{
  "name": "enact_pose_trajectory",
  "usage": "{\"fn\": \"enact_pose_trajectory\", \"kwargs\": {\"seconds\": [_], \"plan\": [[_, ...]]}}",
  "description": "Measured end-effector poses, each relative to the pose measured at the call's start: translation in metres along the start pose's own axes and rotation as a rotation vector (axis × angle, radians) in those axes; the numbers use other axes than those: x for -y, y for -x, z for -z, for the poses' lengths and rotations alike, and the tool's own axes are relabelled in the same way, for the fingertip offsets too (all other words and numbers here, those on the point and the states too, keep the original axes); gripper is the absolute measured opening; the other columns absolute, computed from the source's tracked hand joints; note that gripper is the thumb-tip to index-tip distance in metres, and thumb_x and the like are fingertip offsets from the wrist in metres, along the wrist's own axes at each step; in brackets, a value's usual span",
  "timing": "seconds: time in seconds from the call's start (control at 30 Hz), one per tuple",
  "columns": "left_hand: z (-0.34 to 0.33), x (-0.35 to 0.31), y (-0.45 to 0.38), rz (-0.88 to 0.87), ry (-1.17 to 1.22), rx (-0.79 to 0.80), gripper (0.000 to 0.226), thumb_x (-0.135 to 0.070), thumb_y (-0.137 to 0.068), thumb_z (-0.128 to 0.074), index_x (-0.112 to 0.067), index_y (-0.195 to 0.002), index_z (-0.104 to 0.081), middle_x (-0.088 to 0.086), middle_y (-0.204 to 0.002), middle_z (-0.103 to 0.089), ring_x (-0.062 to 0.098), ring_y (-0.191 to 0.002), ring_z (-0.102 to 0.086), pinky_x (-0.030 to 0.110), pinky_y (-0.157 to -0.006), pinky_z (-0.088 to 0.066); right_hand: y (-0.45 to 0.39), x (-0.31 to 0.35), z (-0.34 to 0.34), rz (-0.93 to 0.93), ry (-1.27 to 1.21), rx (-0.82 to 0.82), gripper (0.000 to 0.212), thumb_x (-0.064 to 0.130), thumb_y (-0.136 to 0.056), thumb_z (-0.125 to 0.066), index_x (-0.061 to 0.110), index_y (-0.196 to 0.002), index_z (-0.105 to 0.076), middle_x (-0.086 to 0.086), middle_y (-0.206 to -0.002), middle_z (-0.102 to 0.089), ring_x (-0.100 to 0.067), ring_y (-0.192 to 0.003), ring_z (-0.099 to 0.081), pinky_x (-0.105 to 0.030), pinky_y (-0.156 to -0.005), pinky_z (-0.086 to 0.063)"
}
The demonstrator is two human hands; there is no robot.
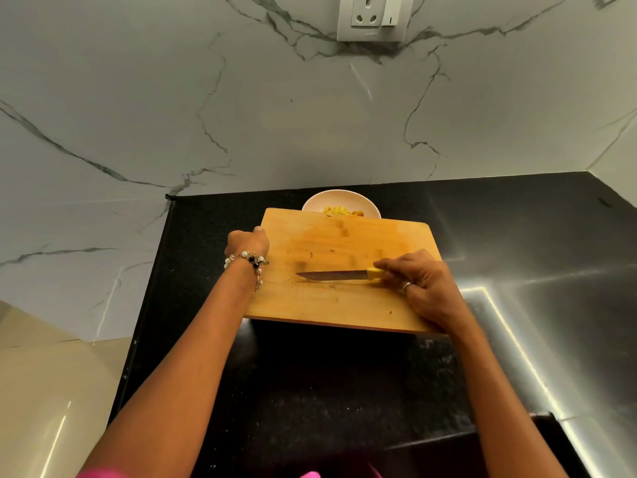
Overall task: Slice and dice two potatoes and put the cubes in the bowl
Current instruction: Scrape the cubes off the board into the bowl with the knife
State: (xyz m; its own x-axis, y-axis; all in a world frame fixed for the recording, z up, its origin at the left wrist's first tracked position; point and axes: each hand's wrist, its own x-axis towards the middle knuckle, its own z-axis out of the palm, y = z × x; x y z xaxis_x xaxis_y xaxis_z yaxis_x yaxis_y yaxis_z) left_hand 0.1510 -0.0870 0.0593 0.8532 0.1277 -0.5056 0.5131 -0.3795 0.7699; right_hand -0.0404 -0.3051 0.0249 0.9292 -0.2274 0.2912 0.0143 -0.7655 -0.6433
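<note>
Head view: your left hand (247, 240) grips the board's (344, 305) left edge, right hand (418, 281) pinches the knife (339, 275). Board tilts over bowl (312, 203); knife may slide.

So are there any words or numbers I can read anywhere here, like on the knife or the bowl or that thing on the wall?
There are no words or numbers to read.
Knife: nothing printed on the blade or yellow handle.
Bowl: plain.
Cutting board: only stains and cut marks.
Wall socket plate: its switch bears one short dark line, a mark, not a letter.
</note>
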Motion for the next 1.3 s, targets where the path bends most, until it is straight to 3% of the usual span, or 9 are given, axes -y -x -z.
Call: {"fn": "enact_pose_trajectory", "kwargs": {"seconds": [0.1,0.27,0.4,0.63,0.8,0.87,1.0,1.17,1.3], "plan": [[0.0,0.002,0.0,-0.003,0.009,0.002,0.043,-0.029,-0.095,-0.051,-0.01,-0.133,-0.044,0.012,-0.126,-0.052,0.027,-0.11,-0.054,0.035,-0.079,-0.041,-0.003,0.003,-0.006,-0.039,0.054,-0.019,0.04,-0.002,-0.087,-0.057,0.023,-0.115,-0.068,0.01,-0.096,-0.065,-0.011,-0.086,-0.044,-0.02,-0.073,-0.037],[0.003,0.008,0.0,-0.011,0.008,-0.011,0.043,-0.03,-0.095,-0.051,-0.009,-0.132,-0.046,0.012,-0.123,-0.054,0.027,-0.108,-0.055,0.035,-0.076,-0.041,-0.028,-0.009,-0.02,-0.163,0.109,-0.192,0.029,0.007,-0.091,-0.055,0.017,-0.115,-0.069,-0.005,-0.094,-0.069,-0.027,-0.087,-0.055,-0.048,-0.081,-0.048],[0.008,0.01,-0.003,-0.012,0.012,-0.018,0.041,-0.03,-0.093,-0.053,-0.009,-0.128,-0.05,0.011,-0.121,-0.056,0.026,-0.106,-0.057,0.034,-0.076,-0.042,-0.055,-0.021,-0.026,-0.3,0.198,-0.285,0.028,0.011,-0.095,-0.053,0.02,-0.117,-0.067,-0.006,-0.1,-0.068,-0.03,-0.102,-0.052,-0.05,-0.09,-0.035],[0.016,0.015,-0.008,-0.022,0.025,-0.026,0.032,-0.03,-0.092,-0.055,-0.008,-0.115,-0.058,0.01,-0.112,-0.06,0.023,-0.087,-0.055,0.035,-0.074,-0.044,-0.088,-0.017,-0.028,-0.252,0.134,-0.348,0.026,0.015,-0.095,-0.055,0.015,-0.118,-0.066,-0.006,-0.095,-0.069,-0.03,-0.097,-0.056,-0.055,-0.091,-0.041],[0.018,0.016,-0.008,-0.03,0.025,-0.029,0.031,-0.03,-0.091,-0.055,-0.007,-0.111,-0.061,0.01,-0.107,-0.062,0.021,-0.082,-0.057,0.034,-0.068,-0.043,-0.086,-0.014,-0.033,-0.286,0.236,-0.298,0.027,0.012,-0.095,-0.054,0.014,-0.119,-0.065,-0.006,-0.099,-0.068,-0.028,-0.1,-0.051,-0.047,-0.09,-0.033],[0.018,0.019,-0.008,-0.032,0.014,-0.029,0.03,-0.03,-0.091,-0.055,-0.007,-0.109,-0.06,0.009,-0.102,-0.06,0.019,-0.077,-0.054,0.034,-0.068,-0.041,-0.083,-0.015,-0.032,-0.293,0.242,-0.381,0.026,0.011,-0.095,-0.053,0.013,-0.117,-0.067,-0.008,-0.095,-0.069,-0.03,-0.097,-0.052,-0.047,-0.087,-0.036],[0.024,0.029,-0.009,-0.016,-0.015,-0.043,0.033,-0.033,-0.09,-0.055,-0.006,-0.109,-0.061,0.012,-0.11,-0.061,0.027,-0.095,-0.059,0.036,-0.075,-0.044,-0.075,-0.015,-0.028,-0.232,0.26,-0.427,0.023,0.01,-0.094,-0.054,0.007,-0.11,-0.069,-0.015,-0.089,-0.069,-0.036,-0.084,-0.059,-0.049,-0.076,-0.051],[0.041,0.049,-0.009,0.018,0.0,-0.088,0.023,-0.032,-0.092,-0.054,-0.009,-0.089,-0.057,0.012,-0.107,-0.061,0.024,-0.089,-0.056,0.036,-0.078,-0.044,-0.06,-0.004,-0.026,-0.149,0.316,-0.511,0.024,0.012,-0.093,-0.056,0.003,-0.112,-0.067,-0.017,-0.091,-0.07,-0.032,-0.077,-0.063,-0.04,-0.066,-0.052],[0.062,0.075,-0.002,0.031,0.004,-0.124,0.03,-0.03,-0.093,-0.053,-0.002,-0.103,-0.06,0.014,-0.107,-0.062,0.029,-0.096,-0.059,0.036,-0.074,-0.042,-0.046,0.005,-0.034,-0.105,0.343,-0.549,0.021,0.014,-0.094,-0.054,0.004,-0.101,-0.07,-0.015,-0.08,-0.067,-0.03,-0.068,-0.061,-0.03,-0.056,-0.042]]}}
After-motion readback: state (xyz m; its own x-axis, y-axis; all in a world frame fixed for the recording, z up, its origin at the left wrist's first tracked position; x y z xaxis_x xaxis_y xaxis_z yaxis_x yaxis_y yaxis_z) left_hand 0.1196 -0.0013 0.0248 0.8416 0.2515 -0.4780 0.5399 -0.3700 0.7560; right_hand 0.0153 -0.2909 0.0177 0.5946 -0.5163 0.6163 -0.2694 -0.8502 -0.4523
